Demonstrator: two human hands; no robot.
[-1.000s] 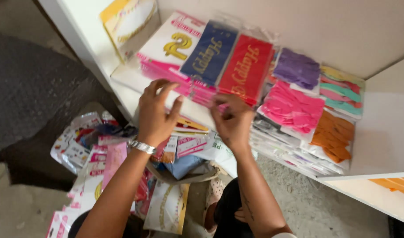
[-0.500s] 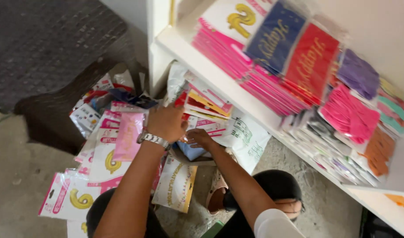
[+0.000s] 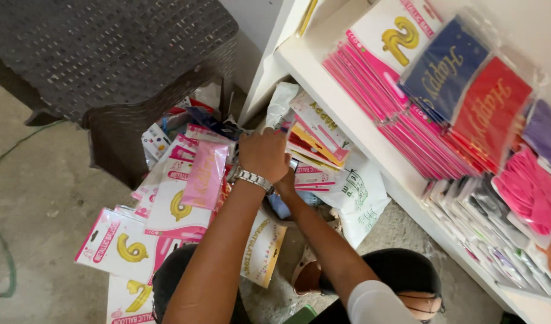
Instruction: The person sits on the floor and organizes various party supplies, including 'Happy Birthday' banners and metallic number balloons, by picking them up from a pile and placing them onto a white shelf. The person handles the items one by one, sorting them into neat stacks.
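Observation:
My left hand (image 3: 263, 153), with a silver watch on its wrist, rests knuckles-up in a heap of party packets (image 3: 317, 135) under the white shelf (image 3: 305, 63). Its fingers curl down into the heap, so I cannot see what they grip. My right hand (image 3: 285, 183) reaches in beneath the left one. Only its wrist and heel show, and its fingers are hidden. A pale pink packet (image 3: 204, 174) lies just left of my left hand.
Gold number balloon packets (image 3: 122, 246) spread over the concrete floor at the left. A dark woven plastic stool (image 3: 119, 54) stands behind them. On the shelf lie pink packets (image 3: 383, 96), a blue banner pack (image 3: 443, 69) and a red one (image 3: 491, 111). A white bag (image 3: 359, 198) sits below.
Both hands have come down from the pink packets on the shelf to the heap under it. The view has swung left and down, and the right hand has slipped under the left.

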